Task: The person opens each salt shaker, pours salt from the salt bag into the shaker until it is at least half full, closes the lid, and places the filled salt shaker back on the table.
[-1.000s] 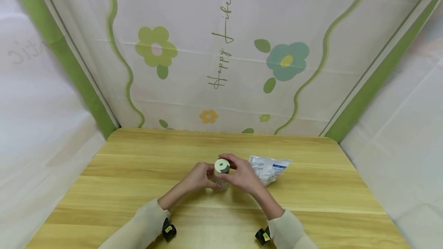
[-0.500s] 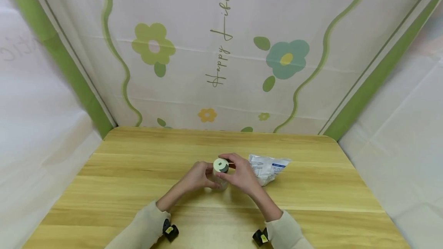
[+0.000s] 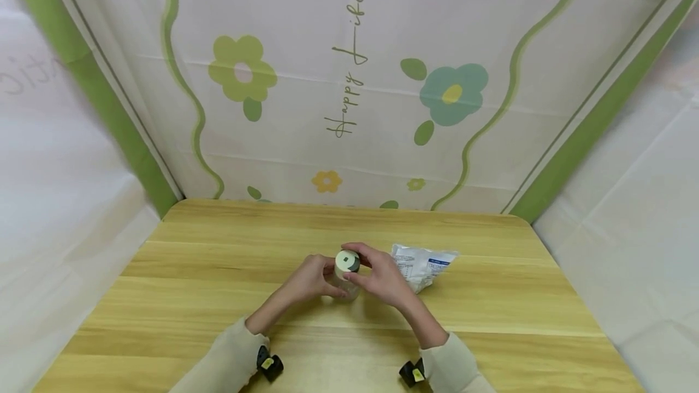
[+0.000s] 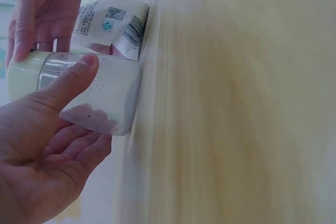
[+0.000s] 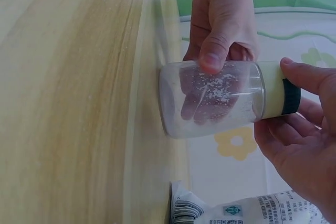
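Note:
A clear seasoning jar [image 5: 210, 98] stands upright on the wooden table, with white grains clinging to its inner wall. Its lid [image 3: 345, 258] is cream with a dark green section and sits on the jar. My left hand [image 3: 308, 279] grips the clear body, thumb on the near side and fingers behind, as the left wrist view shows. From the other side my right hand [image 3: 381, 276] holds the lid between thumb and fingers. Just right of that hand lies a white printed plastic packet [image 3: 425, 267], its top edge crumpled; the right hand partly covers it.
The light wooden table [image 3: 229, 241] has rounded far corners. Behind it hangs a white cloth [image 3: 306, 102] with printed flowers and lettering, and plain pale cloth walls close off both sides. Black wrist cameras sit at both cuffs.
The head view has shifted slightly. Right fingers and lid have moved a touch to the left, while both hands keep their hold. The packet stays where it was.

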Demonstrator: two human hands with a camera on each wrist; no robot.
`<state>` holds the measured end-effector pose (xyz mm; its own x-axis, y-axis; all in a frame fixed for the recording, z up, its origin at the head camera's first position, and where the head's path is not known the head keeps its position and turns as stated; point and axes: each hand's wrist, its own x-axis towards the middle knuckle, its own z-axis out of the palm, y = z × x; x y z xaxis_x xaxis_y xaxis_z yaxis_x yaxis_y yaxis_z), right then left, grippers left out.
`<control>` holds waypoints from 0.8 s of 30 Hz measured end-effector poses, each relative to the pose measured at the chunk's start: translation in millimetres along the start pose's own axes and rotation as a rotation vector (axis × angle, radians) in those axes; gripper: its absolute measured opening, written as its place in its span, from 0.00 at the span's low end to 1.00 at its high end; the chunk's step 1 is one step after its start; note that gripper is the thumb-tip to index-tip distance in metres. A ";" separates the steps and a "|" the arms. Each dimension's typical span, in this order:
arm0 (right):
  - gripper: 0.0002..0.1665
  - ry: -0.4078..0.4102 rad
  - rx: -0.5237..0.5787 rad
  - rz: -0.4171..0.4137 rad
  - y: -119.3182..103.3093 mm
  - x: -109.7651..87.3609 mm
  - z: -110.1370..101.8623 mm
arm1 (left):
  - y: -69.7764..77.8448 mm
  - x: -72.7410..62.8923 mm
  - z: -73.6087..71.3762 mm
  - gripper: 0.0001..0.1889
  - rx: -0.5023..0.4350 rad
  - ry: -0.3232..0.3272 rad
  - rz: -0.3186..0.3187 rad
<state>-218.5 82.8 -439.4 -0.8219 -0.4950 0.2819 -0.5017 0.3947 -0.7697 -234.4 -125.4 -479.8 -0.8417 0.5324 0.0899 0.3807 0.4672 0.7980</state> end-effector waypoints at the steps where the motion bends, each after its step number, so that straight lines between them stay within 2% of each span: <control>1: 0.30 -0.004 0.000 -0.004 0.1 0.0 0.0 | -0.6 0.0 0.1 0.21 -0.004 0.000 0.000; 14: 0.36 0.049 0.038 0.042 0.9 -0.8 5.7 | -4.1 -2.2 1.2 0.19 0.008 0.015 0.000; 24: 0.31 0.099 -0.015 0.063 3.0 -0.7 7.6 | -2.5 0.4 1.2 0.19 0.015 0.018 0.007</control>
<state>-217.4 78.5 -446.3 -0.8742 -0.3905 0.2886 -0.4513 0.4343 -0.7796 -235.2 -125.5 -482.5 -0.8456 0.5231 0.1065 0.3925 0.4740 0.7882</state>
